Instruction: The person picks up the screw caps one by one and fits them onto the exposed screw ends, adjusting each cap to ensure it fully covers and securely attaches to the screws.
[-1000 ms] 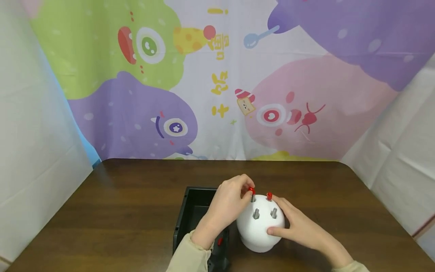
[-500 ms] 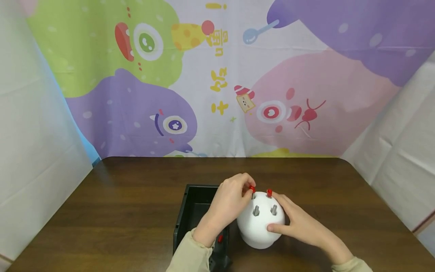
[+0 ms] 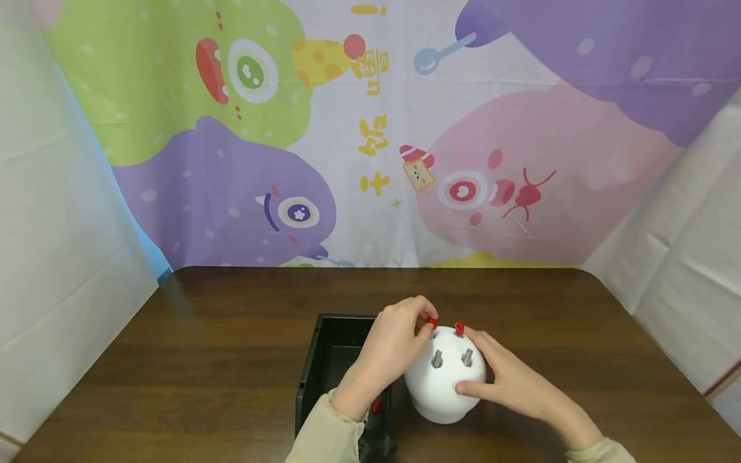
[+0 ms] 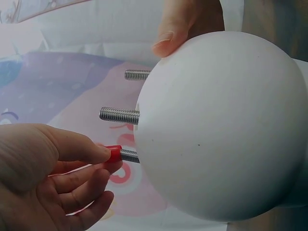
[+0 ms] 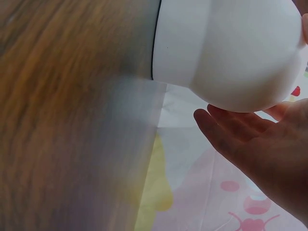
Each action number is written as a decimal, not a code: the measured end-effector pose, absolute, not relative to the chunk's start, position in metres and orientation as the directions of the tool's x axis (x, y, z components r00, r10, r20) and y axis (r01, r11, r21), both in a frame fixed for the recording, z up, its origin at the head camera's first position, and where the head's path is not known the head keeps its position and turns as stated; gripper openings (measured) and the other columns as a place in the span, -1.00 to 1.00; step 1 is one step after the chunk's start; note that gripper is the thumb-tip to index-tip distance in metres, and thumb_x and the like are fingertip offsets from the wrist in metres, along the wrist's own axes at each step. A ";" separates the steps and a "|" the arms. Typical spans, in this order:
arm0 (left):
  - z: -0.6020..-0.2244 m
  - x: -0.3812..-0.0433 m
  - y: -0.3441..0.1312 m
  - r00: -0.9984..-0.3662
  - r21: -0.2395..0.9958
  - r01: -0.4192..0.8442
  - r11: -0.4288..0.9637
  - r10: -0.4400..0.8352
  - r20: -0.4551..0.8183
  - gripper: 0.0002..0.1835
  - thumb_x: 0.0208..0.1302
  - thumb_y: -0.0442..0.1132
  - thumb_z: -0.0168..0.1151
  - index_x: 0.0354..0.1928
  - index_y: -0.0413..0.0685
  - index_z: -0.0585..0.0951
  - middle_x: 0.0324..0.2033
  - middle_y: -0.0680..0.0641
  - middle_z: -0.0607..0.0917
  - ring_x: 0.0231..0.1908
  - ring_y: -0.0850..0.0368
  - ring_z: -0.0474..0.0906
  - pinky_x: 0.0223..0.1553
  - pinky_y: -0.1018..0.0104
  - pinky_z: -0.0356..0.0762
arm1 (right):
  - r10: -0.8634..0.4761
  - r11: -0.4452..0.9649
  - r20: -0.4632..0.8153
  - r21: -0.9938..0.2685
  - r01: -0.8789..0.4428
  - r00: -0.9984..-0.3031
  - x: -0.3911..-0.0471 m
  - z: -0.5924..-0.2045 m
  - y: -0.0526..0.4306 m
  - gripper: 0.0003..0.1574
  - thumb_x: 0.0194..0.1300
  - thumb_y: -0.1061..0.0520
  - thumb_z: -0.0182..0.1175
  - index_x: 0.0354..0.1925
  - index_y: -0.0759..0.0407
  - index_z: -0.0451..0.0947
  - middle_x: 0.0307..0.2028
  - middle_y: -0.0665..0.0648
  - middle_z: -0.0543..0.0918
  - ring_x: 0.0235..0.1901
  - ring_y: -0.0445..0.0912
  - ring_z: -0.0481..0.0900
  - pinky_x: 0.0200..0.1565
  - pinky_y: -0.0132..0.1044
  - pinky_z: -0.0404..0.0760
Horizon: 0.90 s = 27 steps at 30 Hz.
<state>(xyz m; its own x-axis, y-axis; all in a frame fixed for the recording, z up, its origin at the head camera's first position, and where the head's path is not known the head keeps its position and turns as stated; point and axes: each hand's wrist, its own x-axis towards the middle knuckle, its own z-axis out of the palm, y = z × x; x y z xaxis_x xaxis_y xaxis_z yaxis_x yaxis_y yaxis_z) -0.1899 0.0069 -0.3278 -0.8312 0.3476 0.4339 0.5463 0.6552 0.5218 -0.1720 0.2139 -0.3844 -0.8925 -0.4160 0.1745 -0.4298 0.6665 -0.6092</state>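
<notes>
Almost as before: left grip [image 3: 392, 339] tight on red cap [image 4: 114, 153], right grip [image 3: 509, 381] wide around white ball [image 3: 434, 393]

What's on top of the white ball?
Two bare metal bolts, one red cap, and a third bolt with another red cap at its tip, pinched by the left hand. Whatever the caps cover can't be seen.

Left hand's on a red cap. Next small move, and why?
I'd probably turn the cap a little down its bolt: the left hand pinches it, some bolt shows between it and the dome, and the right hand holds the dome.
</notes>
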 end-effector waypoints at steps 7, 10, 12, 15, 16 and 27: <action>-0.329 -0.189 0.008 -0.817 0.476 0.558 0.679 0.353 0.455 -0.92 0.03 -0.28 0.15 -0.37 0.01 0.53 -0.47 0.10 0.55 -0.57 0.35 0.38 -0.52 0.58 0.39 | -0.415 0.666 0.165 -0.615 -0.422 -0.895 -0.172 -0.384 0.214 -0.01 -0.12 -0.25 0.20 0.23 -0.20 -0.04 0.14 0.00 0.19 0.04 -0.06 0.27 -0.09 -0.03 0.34; -0.330 -0.189 0.009 -0.809 0.460 0.567 0.683 0.357 0.467 -0.92 0.03 -0.28 0.16 -0.38 0.00 0.53 -0.47 0.09 0.55 -0.56 0.35 0.39 -0.51 0.58 0.39 | -0.418 0.663 0.161 -0.619 -0.421 -0.894 -0.172 -0.384 0.214 -0.02 -0.11 -0.25 0.20 0.23 -0.20 -0.04 0.14 0.00 0.18 0.04 -0.06 0.27 -0.09 -0.03 0.34; -0.331 -0.189 0.009 -0.806 0.454 0.570 0.685 0.357 0.472 -0.92 0.03 -0.28 0.16 -0.38 0.00 0.54 -0.48 0.09 0.55 -0.56 0.35 0.39 -0.51 0.58 0.39 | -0.421 0.660 0.160 -0.622 -0.422 -0.893 -0.173 -0.385 0.214 -0.02 -0.11 -0.24 0.20 0.23 -0.20 -0.04 0.14 0.00 0.18 0.04 -0.06 0.28 -0.10 -0.03 0.34; -0.331 -0.189 0.009 -0.803 0.447 0.572 0.687 0.359 0.475 -0.93 0.03 -0.28 0.16 -0.38 0.00 0.54 -0.48 0.09 0.55 -0.56 0.35 0.39 -0.52 0.59 0.38 | -0.424 0.657 0.164 -0.621 -0.427 -0.891 -0.173 -0.386 0.214 -0.02 -0.11 -0.24 0.20 0.23 -0.21 -0.04 0.14 0.00 0.19 0.04 -0.06 0.28 -0.10 -0.03 0.34; -0.331 -0.189 0.009 -0.803 0.445 0.572 0.690 0.359 0.475 -0.93 0.03 -0.27 0.16 -0.38 0.00 0.54 -0.48 0.09 0.55 -0.56 0.35 0.39 -0.52 0.59 0.38 | -0.424 0.656 0.166 -0.621 -0.428 -0.890 -0.173 -0.386 0.215 -0.02 -0.11 -0.24 0.20 0.23 -0.21 -0.04 0.13 -0.01 0.19 0.04 -0.07 0.28 -0.10 -0.04 0.34; -0.333 -0.188 0.012 -0.795 0.398 0.576 0.714 0.374 0.478 -0.93 0.02 -0.26 0.18 -0.40 -0.01 0.54 -0.49 0.07 0.56 -0.57 0.35 0.40 -0.51 0.59 0.40 | -0.427 0.650 0.156 -0.632 -0.422 -0.891 -0.174 -0.386 0.215 -0.02 -0.10 -0.23 0.20 0.23 -0.22 -0.06 0.14 -0.01 0.18 0.03 -0.07 0.29 -0.11 -0.07 0.36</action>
<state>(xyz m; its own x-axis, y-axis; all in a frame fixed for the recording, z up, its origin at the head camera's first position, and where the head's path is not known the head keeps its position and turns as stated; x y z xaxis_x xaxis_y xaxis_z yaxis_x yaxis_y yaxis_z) -0.1882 0.0116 -0.3331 -0.7946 0.3745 0.4778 0.5758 0.7144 0.3976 -0.1737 0.2145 -0.3861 -0.8907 -0.4271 0.1557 -0.4220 0.6496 -0.6324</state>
